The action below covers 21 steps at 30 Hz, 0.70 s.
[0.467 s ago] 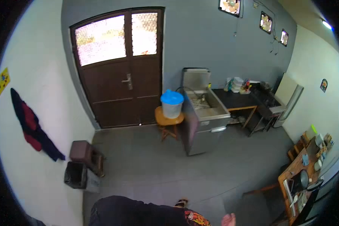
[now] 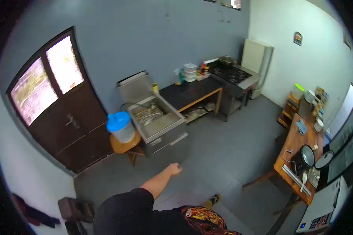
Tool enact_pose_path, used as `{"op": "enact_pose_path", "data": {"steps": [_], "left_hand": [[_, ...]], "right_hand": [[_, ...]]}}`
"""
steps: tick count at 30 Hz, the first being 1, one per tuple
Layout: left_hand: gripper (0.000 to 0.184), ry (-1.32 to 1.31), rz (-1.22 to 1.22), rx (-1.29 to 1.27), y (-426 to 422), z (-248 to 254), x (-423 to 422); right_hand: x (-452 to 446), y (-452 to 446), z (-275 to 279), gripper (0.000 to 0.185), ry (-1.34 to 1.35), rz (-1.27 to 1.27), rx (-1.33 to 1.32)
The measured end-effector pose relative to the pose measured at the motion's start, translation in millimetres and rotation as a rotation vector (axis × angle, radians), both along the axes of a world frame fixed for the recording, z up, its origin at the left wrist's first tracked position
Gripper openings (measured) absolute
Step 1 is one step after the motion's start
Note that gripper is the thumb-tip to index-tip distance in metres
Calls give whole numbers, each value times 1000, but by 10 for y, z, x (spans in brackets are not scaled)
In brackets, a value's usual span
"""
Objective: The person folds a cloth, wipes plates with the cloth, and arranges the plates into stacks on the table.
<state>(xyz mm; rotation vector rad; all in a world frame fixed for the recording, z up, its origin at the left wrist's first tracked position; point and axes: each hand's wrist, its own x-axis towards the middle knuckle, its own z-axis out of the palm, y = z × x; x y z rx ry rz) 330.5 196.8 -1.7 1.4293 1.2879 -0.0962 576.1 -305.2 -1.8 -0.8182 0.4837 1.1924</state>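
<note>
My left hand (image 2: 175,169) reaches forward over the grey floor at the end of my bare forearm. Its fingers are curled in, and I see nothing in them. Nearest to it, though apart, stands a steel sink unit (image 2: 172,127) with its lid raised and metal pieces inside. To the left of that, a clear bucket (image 2: 125,134) with a blue lid (image 2: 119,120) rests on a wooden stool (image 2: 124,146). My right hand is out of the picture.
A black-topped table (image 2: 190,93) adjoins a black stove (image 2: 233,74). On the right, a wooden table (image 2: 283,159) holds a black pot (image 2: 305,156), a white spoon (image 2: 304,181) and dishes. A brown double door (image 2: 82,133) is at left; a bin (image 2: 75,228) stands below.
My view has turned to the right, so the door and sink unit sit further left. My left forearm and hand have come into view; my right hand has left it.
</note>
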Motion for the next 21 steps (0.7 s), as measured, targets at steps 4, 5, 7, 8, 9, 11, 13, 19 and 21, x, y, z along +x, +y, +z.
{"op": "enact_pose_path", "data": {"steps": [4, 5, 7, 8, 9, 11, 13, 19, 21], "left_hand": [[59, -214, 172, -382, 65, 258, 747], [56, -507, 686, -815, -31, 274, 813], [45, -502, 227, -496, -155, -666, 478], [39, -442, -111, -117, -366, -696, 250], [39, -256, -242, -27, -411, -703, 172], [40, 58, -196, -230, -315, -643, 357], [40, 151, -120, -329, -271, -588, 569], [41, 169, 49, -404, 200, -612, 1599], [42, 160, 82, -403, 532, -692, 2045]], "right_hand": [[786, 351, -95, 56, -21, -22, -124], [998, 415, -110, 56, -24, -23, -151], [1379, 520, -149, 56, -19, -19, -204], [1548, 581, -179, 56, -15, -14, -231], [1709, 623, -209, 56, -12, -8, -259], [2027, 738, -279, 57, -8, 16, -307], [2348, 886, -326, 57, -6, 52, -349], [3448, 1668, -368, 58, -13, 143, -442], [3883, 2026, -398, 58, -27, 148, -456]]}}
